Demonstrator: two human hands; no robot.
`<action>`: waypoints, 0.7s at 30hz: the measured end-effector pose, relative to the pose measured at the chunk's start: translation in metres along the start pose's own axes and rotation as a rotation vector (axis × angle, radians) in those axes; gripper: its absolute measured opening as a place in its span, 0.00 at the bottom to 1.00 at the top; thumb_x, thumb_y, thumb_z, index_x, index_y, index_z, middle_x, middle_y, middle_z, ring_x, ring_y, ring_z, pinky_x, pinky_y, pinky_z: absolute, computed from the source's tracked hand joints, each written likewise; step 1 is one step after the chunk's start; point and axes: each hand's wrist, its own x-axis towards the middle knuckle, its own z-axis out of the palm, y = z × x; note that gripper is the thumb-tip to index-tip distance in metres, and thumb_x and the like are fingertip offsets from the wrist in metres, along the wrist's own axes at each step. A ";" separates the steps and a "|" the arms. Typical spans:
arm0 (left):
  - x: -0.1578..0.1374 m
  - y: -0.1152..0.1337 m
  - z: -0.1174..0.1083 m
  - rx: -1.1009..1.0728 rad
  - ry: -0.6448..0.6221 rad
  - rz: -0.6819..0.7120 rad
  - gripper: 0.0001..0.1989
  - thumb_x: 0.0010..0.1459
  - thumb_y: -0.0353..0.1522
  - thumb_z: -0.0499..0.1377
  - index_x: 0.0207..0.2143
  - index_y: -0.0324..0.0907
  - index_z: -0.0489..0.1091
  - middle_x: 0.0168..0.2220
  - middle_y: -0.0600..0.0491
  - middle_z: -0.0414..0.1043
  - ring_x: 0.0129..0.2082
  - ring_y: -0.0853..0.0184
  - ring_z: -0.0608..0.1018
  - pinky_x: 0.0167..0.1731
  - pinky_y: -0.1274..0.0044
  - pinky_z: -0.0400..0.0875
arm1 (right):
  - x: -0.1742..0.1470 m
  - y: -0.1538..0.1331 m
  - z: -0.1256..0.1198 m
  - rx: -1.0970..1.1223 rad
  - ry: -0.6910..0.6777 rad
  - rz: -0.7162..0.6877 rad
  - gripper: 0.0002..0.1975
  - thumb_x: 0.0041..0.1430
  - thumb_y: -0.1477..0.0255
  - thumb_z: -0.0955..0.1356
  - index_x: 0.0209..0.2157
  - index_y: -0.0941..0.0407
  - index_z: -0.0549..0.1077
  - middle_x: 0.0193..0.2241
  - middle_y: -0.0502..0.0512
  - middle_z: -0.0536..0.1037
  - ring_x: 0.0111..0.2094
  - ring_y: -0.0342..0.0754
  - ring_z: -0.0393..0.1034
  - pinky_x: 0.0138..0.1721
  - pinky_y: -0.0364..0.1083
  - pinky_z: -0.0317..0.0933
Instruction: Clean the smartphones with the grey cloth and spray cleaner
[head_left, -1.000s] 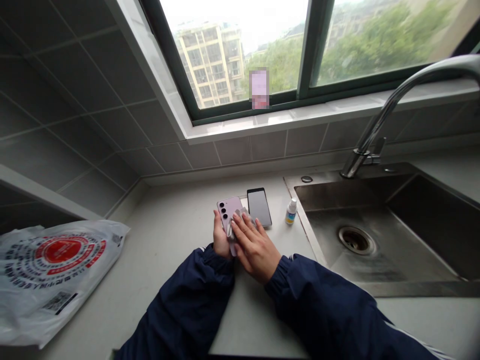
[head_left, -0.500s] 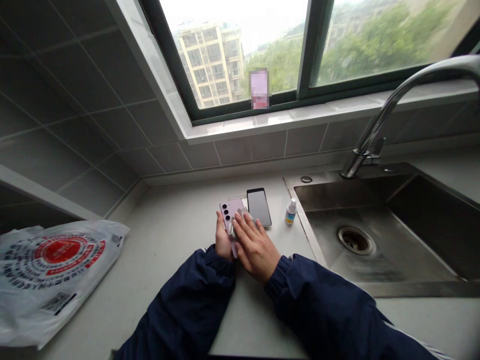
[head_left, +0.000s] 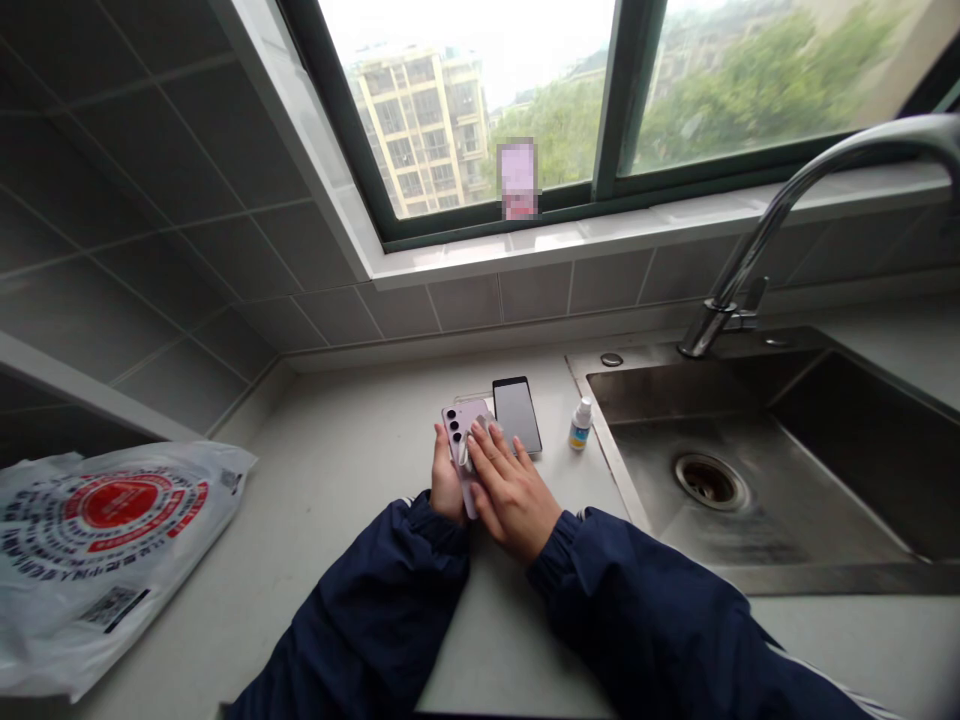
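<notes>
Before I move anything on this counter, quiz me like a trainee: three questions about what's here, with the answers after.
1. True or false: the small bottle stands between the grey-screened phone and the sink.
2. How many large camera lenses show on the lilac phone? A: one. B: three. C: five.
3. Fill the gap: the ____ hand holds a grey cloth against the lilac phone.

Key: 1 true; 2 B; 3 right (the right hand; the left hand holds the lilac phone).

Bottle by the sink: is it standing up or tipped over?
Upright: the bottle stands on the counter, white cap uppermost. How full, I cannot tell.
</notes>
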 end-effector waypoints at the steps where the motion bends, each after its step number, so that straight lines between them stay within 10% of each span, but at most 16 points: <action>1: -0.001 -0.003 0.001 0.003 -0.016 -0.021 0.31 0.69 0.48 0.43 0.51 0.33 0.74 0.48 0.41 0.78 0.60 0.58 0.72 0.65 0.67 0.57 | 0.001 0.002 0.000 -0.002 0.020 0.014 0.32 0.65 0.75 0.59 0.69 0.64 0.53 0.70 0.62 0.50 0.71 0.60 0.40 0.66 0.64 0.48; 8: -0.003 -0.015 0.002 0.009 -0.131 -0.060 0.28 0.72 0.40 0.39 0.61 0.35 0.65 0.55 0.45 0.74 0.66 0.66 0.64 0.68 0.73 0.47 | 0.003 0.007 0.001 -0.007 0.108 0.058 0.30 0.66 0.74 0.58 0.68 0.66 0.54 0.70 0.64 0.48 0.72 0.59 0.36 0.67 0.63 0.47; 21: 0.005 0.017 -0.001 -0.016 0.067 0.103 0.31 0.66 0.52 0.46 0.44 0.35 0.75 0.39 0.42 0.80 0.50 0.55 0.79 0.55 0.66 0.71 | -0.003 -0.006 0.002 -0.018 -0.040 -0.069 0.30 0.65 0.77 0.58 0.67 0.64 0.56 0.70 0.61 0.49 0.71 0.59 0.42 0.66 0.63 0.48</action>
